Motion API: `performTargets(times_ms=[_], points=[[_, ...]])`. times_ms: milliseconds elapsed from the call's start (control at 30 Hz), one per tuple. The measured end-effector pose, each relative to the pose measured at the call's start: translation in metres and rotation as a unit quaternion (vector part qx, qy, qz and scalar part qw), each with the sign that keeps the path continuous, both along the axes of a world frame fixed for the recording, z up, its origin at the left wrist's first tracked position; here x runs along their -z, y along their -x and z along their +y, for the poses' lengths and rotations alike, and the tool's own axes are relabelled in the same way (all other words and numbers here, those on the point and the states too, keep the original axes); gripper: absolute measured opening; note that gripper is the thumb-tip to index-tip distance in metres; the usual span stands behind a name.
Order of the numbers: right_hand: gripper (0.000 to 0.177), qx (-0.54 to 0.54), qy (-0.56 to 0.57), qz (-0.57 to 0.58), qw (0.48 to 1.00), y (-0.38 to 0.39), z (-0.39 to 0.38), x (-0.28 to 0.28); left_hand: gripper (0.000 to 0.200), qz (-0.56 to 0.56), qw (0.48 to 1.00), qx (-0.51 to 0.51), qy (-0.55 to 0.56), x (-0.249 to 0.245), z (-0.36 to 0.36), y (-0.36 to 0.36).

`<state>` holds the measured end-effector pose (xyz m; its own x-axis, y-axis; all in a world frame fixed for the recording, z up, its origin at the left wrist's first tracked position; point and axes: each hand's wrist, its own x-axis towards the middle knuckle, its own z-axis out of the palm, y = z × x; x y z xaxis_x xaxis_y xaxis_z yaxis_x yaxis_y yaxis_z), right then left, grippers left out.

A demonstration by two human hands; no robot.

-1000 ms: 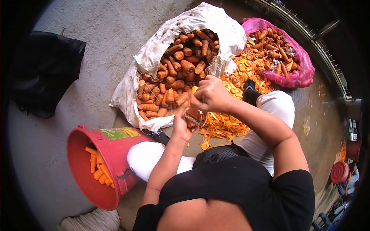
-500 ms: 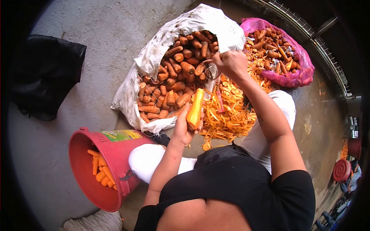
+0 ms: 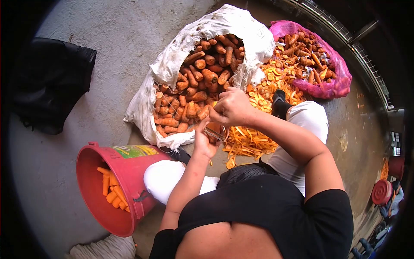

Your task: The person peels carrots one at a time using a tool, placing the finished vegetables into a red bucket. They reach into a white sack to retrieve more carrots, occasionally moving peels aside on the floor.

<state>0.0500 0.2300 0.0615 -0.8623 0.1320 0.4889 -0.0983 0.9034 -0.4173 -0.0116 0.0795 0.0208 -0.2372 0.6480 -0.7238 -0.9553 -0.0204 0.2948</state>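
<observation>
My left hand (image 3: pixel 205 141) is closed around a carrot (image 3: pixel 218 127), most of which the fingers and the tool hide. Over it, my right hand (image 3: pixel 233 107) is clenched on what looks like a metal peeler (image 3: pixel 214 134), its blade lying across the carrot near my left fingers. Just beyond my hands, unpeeled carrots (image 3: pixel 202 82) fill a white sack (image 3: pixel 166 64) that lies open toward me. Orange peelings (image 3: pixel 250 142) are heaped beneath my right forearm.
To the left a red bucket (image 3: pixel 140 172) lies tilted, with peeled carrots (image 3: pixel 113 190) inside. A pink bag (image 3: pixel 343 80) of carrot pieces stands at the back right. Black cloth (image 3: pixel 54 82) rests at the far left. Cut carrot ends (image 3: pixel 276 73) lie beside the white sack.
My right hand has come down and toward me, from beside the sack's opening to the carrot. The carrot, plainly visible and peeled orange before, is now mostly covered. My right foot now shows.
</observation>
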Motion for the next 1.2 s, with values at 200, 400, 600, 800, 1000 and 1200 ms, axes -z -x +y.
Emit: performTargets(times_ms=[200,400,600,800,1000,1200], points=[[0.036,0.082,-0.021,-0.040,0.996,0.002,0.027,0.014,0.038,0.052,0.993,0.067,-0.086,-0.003,-0.012,-0.002],[0.048,0.364,-0.004,-0.308,0.879,-0.006,0.114,0.040,0.046,0.061,0.977,0.129,-0.159,-0.021,-0.013,0.000],[0.078,0.419,0.243,-0.315,0.816,-0.040,0.146,0.147,0.050,0.109,0.977,0.120,-0.141,-0.021,-0.013,0.007],[0.062,0.381,0.329,-0.342,0.794,-0.066,0.100,0.233,0.045,0.292,0.955,0.010,-0.051,-0.011,0.003,0.002],[0.042,0.418,0.226,-0.475,0.740,-0.071,0.051,0.277,0.044,0.617,0.777,0.091,0.085,-0.007,0.010,0.004],[0.035,0.388,0.177,-0.515,0.744,-0.058,0.050,0.311,0.044,0.733,0.655,0.090,0.161,0.002,0.009,0.011]])
